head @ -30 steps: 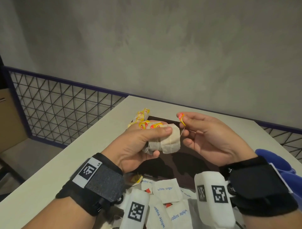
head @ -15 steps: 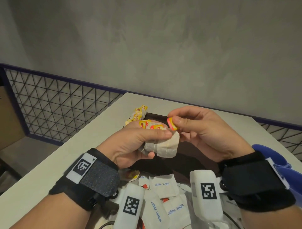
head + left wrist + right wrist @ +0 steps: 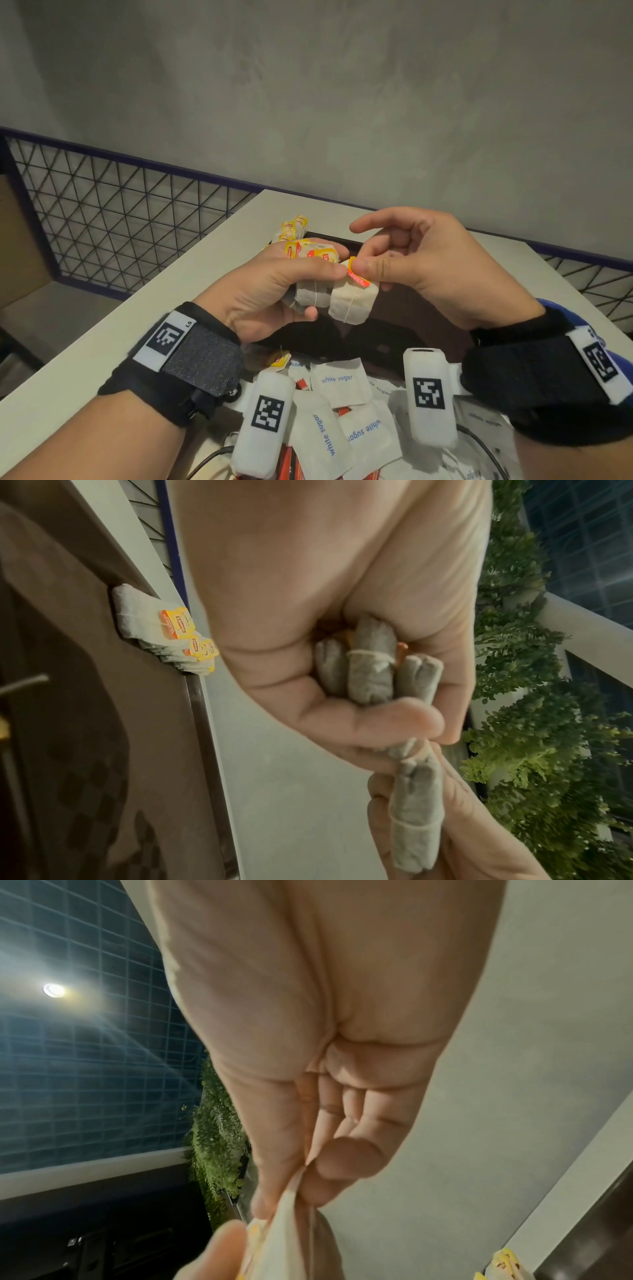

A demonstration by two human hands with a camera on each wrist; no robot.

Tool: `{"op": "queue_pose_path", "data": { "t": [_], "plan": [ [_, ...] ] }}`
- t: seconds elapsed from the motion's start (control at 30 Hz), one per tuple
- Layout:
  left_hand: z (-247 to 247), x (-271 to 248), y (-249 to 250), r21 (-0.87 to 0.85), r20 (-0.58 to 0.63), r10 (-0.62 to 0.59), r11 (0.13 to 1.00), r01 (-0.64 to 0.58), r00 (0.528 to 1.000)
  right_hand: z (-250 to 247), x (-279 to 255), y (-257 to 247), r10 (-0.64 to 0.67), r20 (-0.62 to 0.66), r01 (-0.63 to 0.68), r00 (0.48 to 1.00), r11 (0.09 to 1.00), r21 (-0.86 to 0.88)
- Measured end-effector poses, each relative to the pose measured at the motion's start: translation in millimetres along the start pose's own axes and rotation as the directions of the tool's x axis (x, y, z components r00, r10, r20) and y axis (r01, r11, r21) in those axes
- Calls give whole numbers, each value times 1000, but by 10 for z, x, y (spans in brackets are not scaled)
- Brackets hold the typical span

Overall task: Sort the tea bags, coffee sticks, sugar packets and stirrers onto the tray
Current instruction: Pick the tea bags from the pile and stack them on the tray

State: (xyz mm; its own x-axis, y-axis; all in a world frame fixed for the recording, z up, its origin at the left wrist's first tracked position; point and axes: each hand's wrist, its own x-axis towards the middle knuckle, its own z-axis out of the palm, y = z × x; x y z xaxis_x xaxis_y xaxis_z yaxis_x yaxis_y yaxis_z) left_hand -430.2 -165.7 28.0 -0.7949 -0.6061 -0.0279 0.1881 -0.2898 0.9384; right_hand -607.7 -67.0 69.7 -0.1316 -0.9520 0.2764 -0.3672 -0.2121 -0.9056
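My left hand grips a bunch of tea bags with yellow tags, held above the dark brown tray. My right hand pinches one more tea bag by its top, its orange tag under the thumb, right beside the bunch. The left wrist view shows the gripped tea bags and the right hand's tea bag below. A row of tea bags lies at the tray's far left corner. White sugar packets lie in a loose pile below my wrists.
The white table ends at a wire mesh railing on the left and a grey wall behind. A blue object sits at the right edge. Red coffee sticks peek from under the sugar packets.
My right hand brought the tag from out at the right back onto the tea bag and now pinches bag and tag together. Its index finger has lifted. My left hand kept its grip.
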Motion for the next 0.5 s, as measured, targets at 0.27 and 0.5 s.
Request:
{"op": "queue_pose_path", "data": {
  "t": [0.27, 0.5],
  "plan": [
    [-6, 52, -36, 82, -93, 39, 996, -32, 995, 57, 9, -22, 21, -37, -24, 999, 997, -72],
    [-56, 110, -36, 58, -271, 105, 994, -93, 957, 55, 59, 78, 110, -136, -121, 985, 989, -79]
  ]
}}
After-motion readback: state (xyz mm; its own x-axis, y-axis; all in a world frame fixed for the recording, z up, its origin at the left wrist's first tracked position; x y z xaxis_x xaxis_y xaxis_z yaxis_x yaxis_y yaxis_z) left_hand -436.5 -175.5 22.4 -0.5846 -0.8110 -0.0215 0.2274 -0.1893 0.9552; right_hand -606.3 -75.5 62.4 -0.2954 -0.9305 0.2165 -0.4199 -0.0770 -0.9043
